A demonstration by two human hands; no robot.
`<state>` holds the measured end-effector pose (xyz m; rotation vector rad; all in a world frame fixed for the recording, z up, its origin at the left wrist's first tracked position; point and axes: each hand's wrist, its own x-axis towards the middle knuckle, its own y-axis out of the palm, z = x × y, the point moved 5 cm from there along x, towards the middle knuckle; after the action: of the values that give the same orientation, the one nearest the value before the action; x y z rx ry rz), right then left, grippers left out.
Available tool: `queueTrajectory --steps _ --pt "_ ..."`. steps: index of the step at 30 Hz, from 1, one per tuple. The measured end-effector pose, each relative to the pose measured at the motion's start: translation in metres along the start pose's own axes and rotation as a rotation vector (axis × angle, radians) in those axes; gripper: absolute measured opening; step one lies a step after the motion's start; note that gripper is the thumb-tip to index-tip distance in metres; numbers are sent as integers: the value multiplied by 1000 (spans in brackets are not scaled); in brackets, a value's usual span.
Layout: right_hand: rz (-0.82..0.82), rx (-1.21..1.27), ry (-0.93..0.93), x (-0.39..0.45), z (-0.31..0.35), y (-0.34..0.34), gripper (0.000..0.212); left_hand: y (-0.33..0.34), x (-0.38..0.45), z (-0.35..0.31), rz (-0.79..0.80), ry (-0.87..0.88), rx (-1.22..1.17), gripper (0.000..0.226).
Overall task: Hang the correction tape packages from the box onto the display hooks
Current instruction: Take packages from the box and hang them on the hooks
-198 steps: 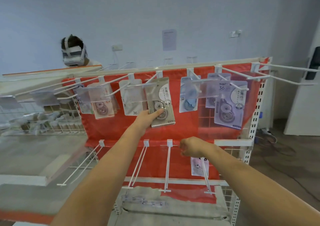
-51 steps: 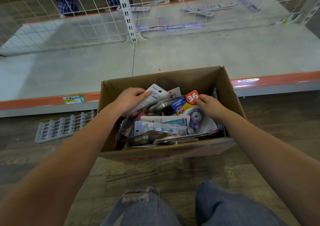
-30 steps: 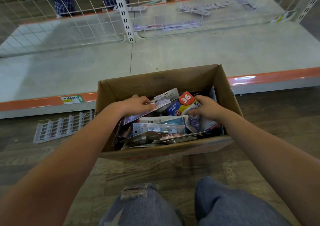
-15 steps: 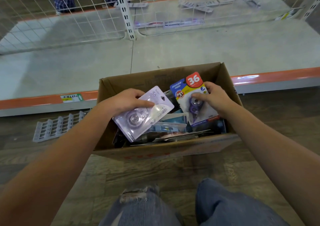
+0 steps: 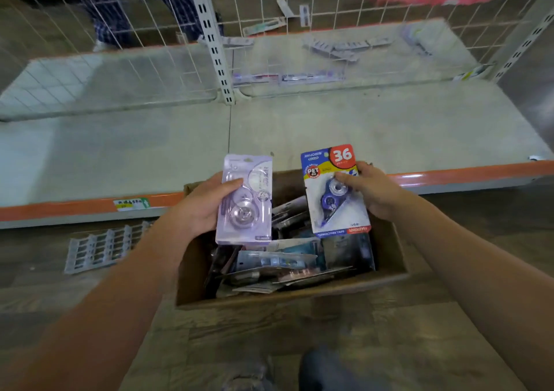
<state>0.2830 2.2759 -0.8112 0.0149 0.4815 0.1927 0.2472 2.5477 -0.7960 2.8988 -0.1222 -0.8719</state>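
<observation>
Head cam: we look down at a cardboard box (image 5: 287, 288) on the wood floor, w/ more blister packs piled inside. Our left hand (image 5: 201, 207) grips a pale lilac correction tape package (image 5: 244, 200) by its left edge, thumb across the front; print on it is too faint to read. Our right hand (image 5: 374, 192) pinches a blue-and-yellow correction tape package (image 5: 335, 192), held upright above the box, marked "JINUO", "PET" and a red badge w/ "36"; bottom strip reads "CORRECTION TAPE". Both packs are raised over the box, apart from each other. Behind, an orange-edged shelf (image 5: 299, 132) carries a green-yellow price label (image 5: 132, 204), illegible. A clear plastic label strip rack (image 5: 102, 248) lies on the floor left of the box.
</observation>
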Motion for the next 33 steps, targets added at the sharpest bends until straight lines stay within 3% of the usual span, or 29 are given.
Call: queueTrajectory --steps 3,6,10,14,19,22,23,28,33 --pt "-30 37 26 -29 39 12 36 7 -37 -34 21 -31 -9 18" --pt "-9 87 44 -65 88 26 23 15 -80 -76 15 -25 -17 17" --pt "24 130 62 -121 159 42 15 28 -144 -134 -3 -51 -63 44" --pt "47 112 84 -177 227 53 5 45 -205 -191 -19 -53 -101 34" --pt "70 144 110 -240 304 58 21 63 -273 -262 -2 -18 -127 44" --pt "70 184 115 -271 340 60 65 72 -303 -300 -11 27 -98 29" --pt "76 209 99 -280 350 60 69 74 -312 -312 -11 48 -89 23" --pt "39 328 -20 -322 401 61 7 85 -348 -366 18 141 -114 29" --pt "-20 321 -131 -358 453 56 11 96 -379 -419 -15 227 -83 26"
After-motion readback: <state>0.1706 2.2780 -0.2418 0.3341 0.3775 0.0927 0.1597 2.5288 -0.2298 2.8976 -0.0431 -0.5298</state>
